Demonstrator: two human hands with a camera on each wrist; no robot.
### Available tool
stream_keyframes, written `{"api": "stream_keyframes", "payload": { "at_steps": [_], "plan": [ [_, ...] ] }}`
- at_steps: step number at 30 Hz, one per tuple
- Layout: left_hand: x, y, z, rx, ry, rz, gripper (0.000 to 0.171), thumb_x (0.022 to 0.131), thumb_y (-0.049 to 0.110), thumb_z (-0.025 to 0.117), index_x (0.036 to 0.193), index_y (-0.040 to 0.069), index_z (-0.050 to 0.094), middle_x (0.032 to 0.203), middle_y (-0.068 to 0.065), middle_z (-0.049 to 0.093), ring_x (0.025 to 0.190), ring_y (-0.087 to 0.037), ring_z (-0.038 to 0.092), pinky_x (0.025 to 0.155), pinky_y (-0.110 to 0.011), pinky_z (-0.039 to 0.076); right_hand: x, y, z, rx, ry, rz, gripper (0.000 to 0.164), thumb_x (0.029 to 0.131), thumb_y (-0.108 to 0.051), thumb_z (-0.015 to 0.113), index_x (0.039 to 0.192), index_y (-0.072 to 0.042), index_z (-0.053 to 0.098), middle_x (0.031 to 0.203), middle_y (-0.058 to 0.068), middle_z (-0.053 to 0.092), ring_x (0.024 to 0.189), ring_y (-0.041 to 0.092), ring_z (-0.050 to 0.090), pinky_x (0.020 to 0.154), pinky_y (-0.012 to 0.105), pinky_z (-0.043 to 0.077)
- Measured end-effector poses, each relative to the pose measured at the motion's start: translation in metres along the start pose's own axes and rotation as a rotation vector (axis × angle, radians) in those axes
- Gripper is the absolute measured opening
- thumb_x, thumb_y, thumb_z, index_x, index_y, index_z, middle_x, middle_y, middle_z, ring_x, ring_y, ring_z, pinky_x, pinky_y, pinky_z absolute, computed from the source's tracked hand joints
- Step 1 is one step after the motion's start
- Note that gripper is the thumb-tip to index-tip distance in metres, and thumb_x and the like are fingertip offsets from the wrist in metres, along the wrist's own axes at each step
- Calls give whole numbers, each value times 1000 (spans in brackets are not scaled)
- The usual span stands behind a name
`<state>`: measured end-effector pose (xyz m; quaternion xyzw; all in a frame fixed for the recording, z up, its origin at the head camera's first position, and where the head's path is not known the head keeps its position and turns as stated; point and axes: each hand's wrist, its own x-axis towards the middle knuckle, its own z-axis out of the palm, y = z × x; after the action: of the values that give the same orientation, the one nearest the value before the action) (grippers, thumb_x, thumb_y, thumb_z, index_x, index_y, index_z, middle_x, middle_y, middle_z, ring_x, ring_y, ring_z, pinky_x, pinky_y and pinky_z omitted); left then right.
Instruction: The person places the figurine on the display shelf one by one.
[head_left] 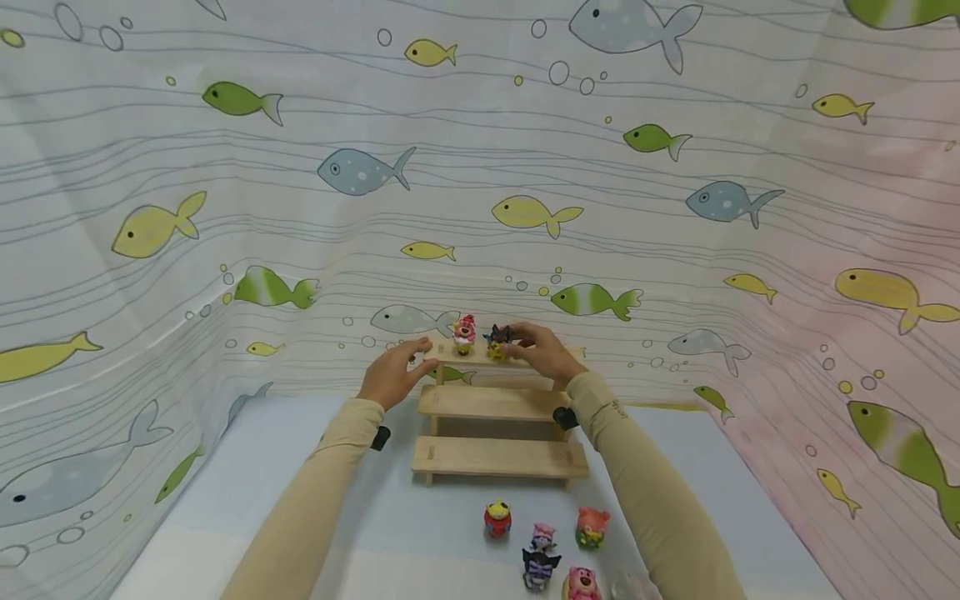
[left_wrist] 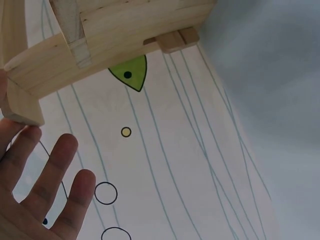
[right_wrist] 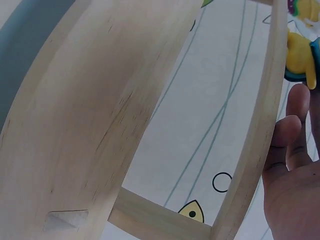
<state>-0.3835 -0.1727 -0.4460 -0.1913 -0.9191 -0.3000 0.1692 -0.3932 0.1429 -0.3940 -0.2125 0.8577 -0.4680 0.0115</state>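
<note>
- Enclosing the table (head_left: 390, 542), a fish-patterned backdrop (head_left: 450, 117) is hanging behind and to both sides.
- Standing on the table, a three-tiered wooden stand (head_left: 501, 457) is bearing two figures on its top tier. Five others are showing on the table in front, so the arranging is seemingly running at an early stage, with those five looking like the part left.
- The left hand (head_left: 393, 371) is holding its fingers apart at the top tier's left end, pinching no figure.
- The right hand (head_left: 551, 357) is seemingly pinching the dark-and-yellow figure (head_left: 496, 348) between thumb and finger on the top tier; whether the wood is taking its weight, I cannot tell.
- A pale thing (head_left: 633, 587) is lying beside the right sleeve (head_left: 660, 500), too cut off to tell if it is serving as a container; no other container is showing.
- The pink figure (head_left: 464, 333) is standing on the top tier, left of the pinched one.
- On the table, a pink bear-like figure (head_left: 582, 585), a pink-and-green figure (head_left: 592, 528), a dark-eared figure (head_left: 540, 570) and a red-and-yellow figure (head_left: 498, 519) are sitting loose.
- Smallest, a pink-headed figure (head_left: 543, 536) is sitting just behind the dark-eared one.
</note>
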Motion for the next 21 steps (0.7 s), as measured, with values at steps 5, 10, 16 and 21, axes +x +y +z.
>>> {"api": "stream_keyframes", "payload": {
  "at_steps": [5,10,16,21],
  "plan": [
    [1,-2,1,5,-1,1,51,98,45,65,139,15,63,149,1,54,111,-30,66,85,-48,55,-1,0,0,2,-1,1,47,99,-37,68,140,-16,60,136,7,60,115,28,57,97,49,48],
    [1,1,0,-3,1,5,51,98,45,65,139,14,63,149,1,54,111,-30,66,84,-48,55,-5,-3,-5,-48,6,-6,51,98,-37,70,143,-17,57,140,5,59,116,27,57,98,46,49],
    [1,2,0,-12,1,-3,52,98,45,65,140,14,62,150,0,54,111,-30,65,84,-48,55,-15,-3,-14,-57,8,-35,53,99,-34,69,147,-15,54,144,7,57,118,28,57,97,47,50],
    [-1,0,1,-20,-9,-6,54,98,47,64,141,14,62,150,1,53,112,-31,65,83,-47,55,-26,-1,-23,-38,33,-68,55,99,-33,69,146,-11,54,143,4,58,114,28,58,94,48,50]
  ]
}}
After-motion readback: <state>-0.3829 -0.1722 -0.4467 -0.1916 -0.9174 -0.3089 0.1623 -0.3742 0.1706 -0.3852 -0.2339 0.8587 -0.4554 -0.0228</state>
